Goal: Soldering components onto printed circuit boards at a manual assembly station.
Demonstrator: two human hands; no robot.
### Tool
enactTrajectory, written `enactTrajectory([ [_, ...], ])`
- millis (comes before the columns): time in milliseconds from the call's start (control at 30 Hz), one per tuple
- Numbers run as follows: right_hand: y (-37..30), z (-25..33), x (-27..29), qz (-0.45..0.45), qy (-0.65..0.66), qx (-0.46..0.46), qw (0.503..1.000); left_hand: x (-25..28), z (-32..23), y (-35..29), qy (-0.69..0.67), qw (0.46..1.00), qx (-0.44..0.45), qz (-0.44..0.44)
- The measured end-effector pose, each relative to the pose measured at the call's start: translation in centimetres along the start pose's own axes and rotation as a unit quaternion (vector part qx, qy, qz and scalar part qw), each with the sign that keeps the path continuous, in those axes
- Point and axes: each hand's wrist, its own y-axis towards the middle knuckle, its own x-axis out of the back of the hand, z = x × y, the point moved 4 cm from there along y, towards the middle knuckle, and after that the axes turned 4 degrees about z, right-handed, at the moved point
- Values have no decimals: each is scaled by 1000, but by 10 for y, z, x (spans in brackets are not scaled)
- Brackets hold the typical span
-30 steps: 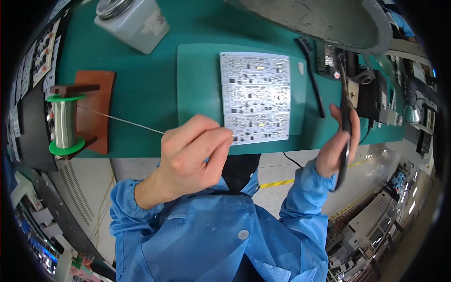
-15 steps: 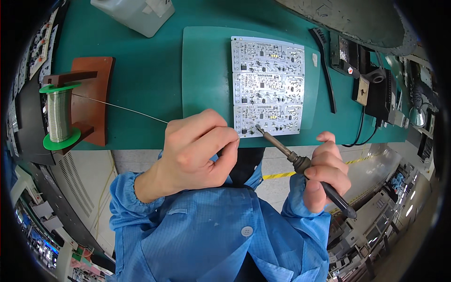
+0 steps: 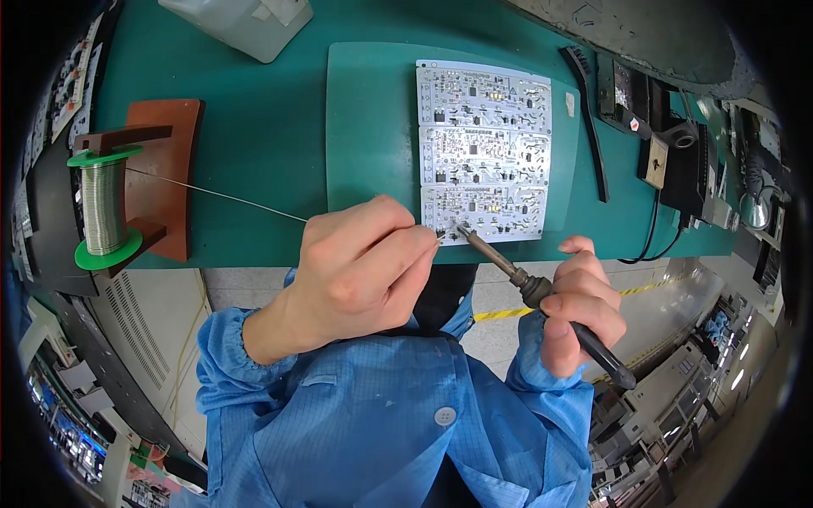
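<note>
A green-flanged spool of silvery wire [image 3: 104, 207] stands in a brown holder [image 3: 174, 152]; the left hand [image 3: 368, 269] pinches its strand [image 3: 246, 202] beside the lower-left corner of the white rectangular circuit panel [image 3: 484, 152], lying on the green mat [image 3: 373, 127]; the right hand [image 3: 584, 296] grips a black-handled soldering iron [image 3: 535, 290], its tip at the panel's lower part.

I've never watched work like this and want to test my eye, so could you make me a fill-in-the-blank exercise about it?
1. The soldering iron is held in the person's ____ hand.
2. The left hand grips thin wire leading from a spool with ____ flanges.
3. The pale circuit board panel is divided into ____ similar sections.
4. The person's sleeves are ____.

Missing words: right; green; three; blue.
</note>
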Motion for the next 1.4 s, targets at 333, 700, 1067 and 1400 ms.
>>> enactTrajectory([
  [333, 4, -2, 0, 8, 18, -7, 1000, -2, 1, -1, 0, 1000, -8, 3],
  [700, 8, -1, 7, 0, 19, -4, 1000, 3, -3, -1, -10, 1000, 6, 4],
  [1067, 5, -8, 5, -9, 58, -23, 998, -1, -2, -1, -5, 1000, -4, 18],
  [1400, 7, -8, 4, -2, 54, -26, 998, -2, 0, -3, 5, 1000, -19, 24],
])
